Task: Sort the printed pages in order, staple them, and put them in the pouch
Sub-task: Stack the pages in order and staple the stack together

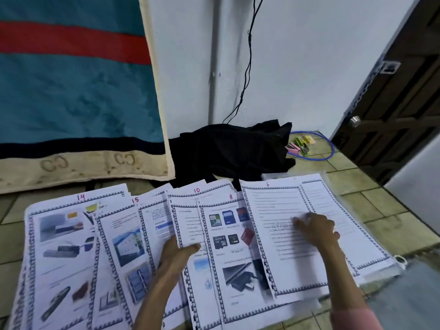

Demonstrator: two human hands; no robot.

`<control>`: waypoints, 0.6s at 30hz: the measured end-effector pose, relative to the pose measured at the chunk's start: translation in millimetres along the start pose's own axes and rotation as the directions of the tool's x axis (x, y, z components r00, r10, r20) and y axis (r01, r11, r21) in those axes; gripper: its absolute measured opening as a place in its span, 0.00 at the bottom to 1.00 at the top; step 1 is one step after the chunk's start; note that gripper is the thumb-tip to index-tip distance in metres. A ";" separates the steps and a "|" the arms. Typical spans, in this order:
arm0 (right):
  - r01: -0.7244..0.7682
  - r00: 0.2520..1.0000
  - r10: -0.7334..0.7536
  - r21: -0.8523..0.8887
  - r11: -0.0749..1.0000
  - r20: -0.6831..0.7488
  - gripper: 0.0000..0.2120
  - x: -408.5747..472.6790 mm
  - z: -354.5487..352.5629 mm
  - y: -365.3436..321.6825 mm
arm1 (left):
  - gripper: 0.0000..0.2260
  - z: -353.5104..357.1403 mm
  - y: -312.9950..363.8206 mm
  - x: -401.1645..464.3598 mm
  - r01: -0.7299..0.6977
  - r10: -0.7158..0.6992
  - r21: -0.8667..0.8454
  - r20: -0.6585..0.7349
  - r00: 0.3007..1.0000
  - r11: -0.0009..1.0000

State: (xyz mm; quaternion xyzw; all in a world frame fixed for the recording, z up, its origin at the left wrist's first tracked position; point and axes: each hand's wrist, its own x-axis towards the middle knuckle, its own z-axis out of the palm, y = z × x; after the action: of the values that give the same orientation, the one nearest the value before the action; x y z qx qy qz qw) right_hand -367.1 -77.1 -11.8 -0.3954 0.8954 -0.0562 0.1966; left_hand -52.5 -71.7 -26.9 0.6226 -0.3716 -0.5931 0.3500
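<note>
Printed pages with blue patterned borders lie fanned out on the tiled floor, each with a pink handwritten number at the top. From left to right I see page 14 [59, 253], page 15 [128, 246], page 10 [185, 220], page 8 [233, 253] and page 6 [281, 234]. My left hand [178, 253] pinches the lower edge of page 10, thumb on top. My right hand [314, 228] rests flat, fingers spread, on page 6. More sheets lie under page 6 on the right. I see no stapler.
A black cloth [233, 151] lies bunched against the white wall beyond the pages. A teal, red and cream mat [76, 91] leans at the left. A blue hoop with small coloured items [302, 144] sits near a dark door [392, 103]. A black cord hangs down the wall.
</note>
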 end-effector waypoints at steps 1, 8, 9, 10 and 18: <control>0.025 1.000 -0.025 0.014 1.000 -0.011 0.24 -3.1 5.4 -2.8 | 0.17 1.6 0.9 -0.7 -0.006 0.007 -0.019 0.015 1.000 1.000; 0.128 0.987 -0.112 0.142 0.982 -0.118 0.27 -12.3 23.9 -11.9 | 0.19 10.1 3.1 -2.6 0.051 -0.041 -0.153 0.067 0.997 0.987; 0.107 0.989 -0.092 0.133 0.985 -0.114 0.27 -13.6 23.8 -12.2 | 0.19 10.6 1.9 -2.7 0.054 -0.045 -0.154 0.062 0.997 0.987; 0.101 0.990 -0.089 0.121 0.987 -0.107 0.27 -16.8 23.7 -13.8 | 0.19 11.6 -0.3 -1.5 0.064 -0.055 -0.151 0.062 0.997 0.986; 0.342 0.936 -0.296 0.288 0.895 -0.192 0.23 -47.5 32.4 -34.2 | 0.27 14.7 -8.3 7.1 0.113 -0.106 -0.168 0.051 0.993 0.979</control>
State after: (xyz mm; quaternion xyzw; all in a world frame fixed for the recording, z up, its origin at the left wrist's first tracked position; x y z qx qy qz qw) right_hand -301.9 -63.9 -18.1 -0.4954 0.8093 -0.2588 0.1809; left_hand -66.7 -73.9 -38.3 0.5973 -0.2919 -0.6539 0.3611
